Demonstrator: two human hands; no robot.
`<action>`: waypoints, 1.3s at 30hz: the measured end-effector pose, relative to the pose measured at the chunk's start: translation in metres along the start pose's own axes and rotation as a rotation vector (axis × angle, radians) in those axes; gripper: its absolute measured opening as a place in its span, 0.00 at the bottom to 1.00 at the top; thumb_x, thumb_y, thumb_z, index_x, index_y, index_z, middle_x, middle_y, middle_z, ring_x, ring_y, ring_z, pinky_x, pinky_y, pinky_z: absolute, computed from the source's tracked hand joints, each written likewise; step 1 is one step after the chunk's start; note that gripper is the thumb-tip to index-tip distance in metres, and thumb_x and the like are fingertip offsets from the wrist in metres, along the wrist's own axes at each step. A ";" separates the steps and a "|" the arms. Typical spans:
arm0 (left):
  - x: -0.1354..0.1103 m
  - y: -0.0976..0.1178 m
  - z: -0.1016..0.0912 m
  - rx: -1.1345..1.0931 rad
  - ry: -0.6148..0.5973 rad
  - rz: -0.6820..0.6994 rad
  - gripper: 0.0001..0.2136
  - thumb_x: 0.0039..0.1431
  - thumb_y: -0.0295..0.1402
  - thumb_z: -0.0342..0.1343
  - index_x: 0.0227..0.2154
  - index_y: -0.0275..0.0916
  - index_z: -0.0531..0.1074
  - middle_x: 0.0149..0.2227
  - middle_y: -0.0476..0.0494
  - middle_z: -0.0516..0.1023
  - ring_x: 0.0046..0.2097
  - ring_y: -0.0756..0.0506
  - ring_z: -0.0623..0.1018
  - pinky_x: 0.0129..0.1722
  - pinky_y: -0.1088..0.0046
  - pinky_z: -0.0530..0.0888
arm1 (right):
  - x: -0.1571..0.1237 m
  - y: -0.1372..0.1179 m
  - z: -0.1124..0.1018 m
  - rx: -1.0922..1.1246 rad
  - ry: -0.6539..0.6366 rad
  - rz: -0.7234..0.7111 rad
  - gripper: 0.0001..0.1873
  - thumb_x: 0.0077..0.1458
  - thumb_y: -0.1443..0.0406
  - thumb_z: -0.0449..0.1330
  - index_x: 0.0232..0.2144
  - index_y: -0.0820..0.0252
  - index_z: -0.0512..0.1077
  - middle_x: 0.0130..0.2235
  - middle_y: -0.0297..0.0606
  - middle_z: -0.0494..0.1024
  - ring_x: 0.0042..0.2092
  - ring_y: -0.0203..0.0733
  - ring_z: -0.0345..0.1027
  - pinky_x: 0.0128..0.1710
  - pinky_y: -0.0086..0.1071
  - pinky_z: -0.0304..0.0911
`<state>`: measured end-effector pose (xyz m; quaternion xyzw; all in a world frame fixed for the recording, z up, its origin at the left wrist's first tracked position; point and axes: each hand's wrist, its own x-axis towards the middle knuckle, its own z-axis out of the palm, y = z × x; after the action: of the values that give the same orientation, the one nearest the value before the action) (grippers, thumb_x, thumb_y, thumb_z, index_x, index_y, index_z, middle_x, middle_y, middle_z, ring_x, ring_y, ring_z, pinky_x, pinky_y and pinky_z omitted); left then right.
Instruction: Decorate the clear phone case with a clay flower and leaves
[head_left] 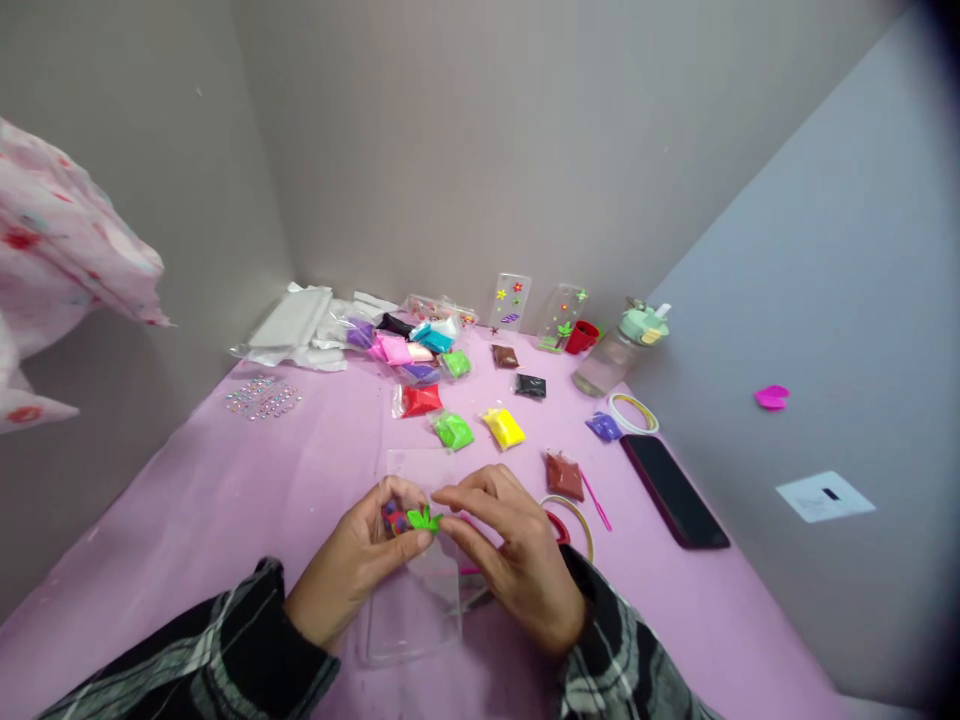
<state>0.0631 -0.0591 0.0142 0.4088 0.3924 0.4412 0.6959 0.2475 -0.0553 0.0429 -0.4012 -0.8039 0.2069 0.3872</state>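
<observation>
My left hand (pixel 367 555) is curled with its thumb against a bright green leaf-shaped clay piece (pixel 424 520). Small red and purple clay bits (pixel 393 517) show inside its curled fingers; whether they are joined to the green piece I cannot tell. My right hand (pixel 502 545) comes in from the right, thumb and forefinger apart, their tips at the edge of the green leaves. Beneath both hands a clear phone case (pixel 412 620) lies on the pink table, partly covered by them. Something thin and pink lies under the right hand, mostly hidden.
Beyond the hands lie yellow (pixel 504 428), green (pixel 453 431), red (pixel 420 400) and brown (pixel 564 476) clay packets. Tape rolls (pixel 634 413), a dark phone (pixel 673 492) and a bottle (pixel 615 350) are rightward. Decorated cases (pixel 510 300) lean on the wall; rhinestones (pixel 262 398) lie left.
</observation>
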 end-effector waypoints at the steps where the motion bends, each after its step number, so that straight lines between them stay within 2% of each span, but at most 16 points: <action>1: 0.000 0.000 0.000 0.011 -0.023 0.005 0.14 0.51 0.37 0.67 0.35 0.40 0.69 0.33 0.51 0.71 0.37 0.48 0.69 0.38 0.73 0.65 | 0.000 0.001 -0.001 0.013 -0.026 -0.002 0.12 0.62 0.67 0.60 0.48 0.55 0.74 0.36 0.37 0.72 0.39 0.40 0.66 0.37 0.33 0.64; 6: 0.000 -0.002 0.001 0.049 -0.096 -0.028 0.15 0.51 0.36 0.67 0.39 0.41 0.70 0.36 0.50 0.71 0.40 0.47 0.71 0.41 0.71 0.67 | 0.001 0.002 -0.004 -0.004 -0.088 -0.054 0.11 0.62 0.67 0.59 0.47 0.55 0.76 0.35 0.36 0.72 0.39 0.39 0.65 0.37 0.32 0.63; 12: 0.002 0.001 0.001 0.093 -0.167 -0.037 0.14 0.52 0.36 0.66 0.38 0.41 0.69 0.36 0.51 0.69 0.40 0.48 0.70 0.40 0.73 0.66 | 0.003 0.002 -0.009 0.032 -0.143 -0.032 0.09 0.61 0.68 0.61 0.44 0.56 0.77 0.34 0.35 0.71 0.39 0.38 0.64 0.37 0.31 0.61; 20: 0.001 0.002 0.001 0.066 -0.190 -0.090 0.16 0.51 0.36 0.67 0.40 0.41 0.69 0.37 0.50 0.69 0.40 0.47 0.70 0.41 0.72 0.66 | 0.005 0.001 -0.018 -0.011 -0.216 -0.061 0.08 0.61 0.67 0.61 0.43 0.56 0.77 0.36 0.36 0.72 0.39 0.39 0.64 0.37 0.31 0.61; 27: 0.002 0.003 -0.004 0.097 -0.237 -0.086 0.14 0.52 0.36 0.65 0.39 0.41 0.69 0.37 0.50 0.69 0.40 0.47 0.69 0.41 0.71 0.65 | 0.006 -0.001 -0.018 -0.047 -0.202 -0.069 0.02 0.59 0.66 0.63 0.35 0.59 0.76 0.34 0.35 0.72 0.39 0.38 0.64 0.38 0.30 0.62; 39: 0.000 0.004 -0.003 0.071 -0.265 -0.106 0.14 0.52 0.35 0.65 0.39 0.42 0.69 0.37 0.51 0.68 0.41 0.47 0.69 0.41 0.71 0.64 | 0.006 -0.002 -0.019 -0.037 -0.204 -0.051 0.04 0.58 0.64 0.64 0.35 0.59 0.77 0.34 0.35 0.72 0.38 0.38 0.64 0.37 0.30 0.62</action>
<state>0.0588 -0.0570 0.0166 0.4665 0.3338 0.3316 0.7490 0.2592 -0.0511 0.0586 -0.3645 -0.8528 0.2217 0.3012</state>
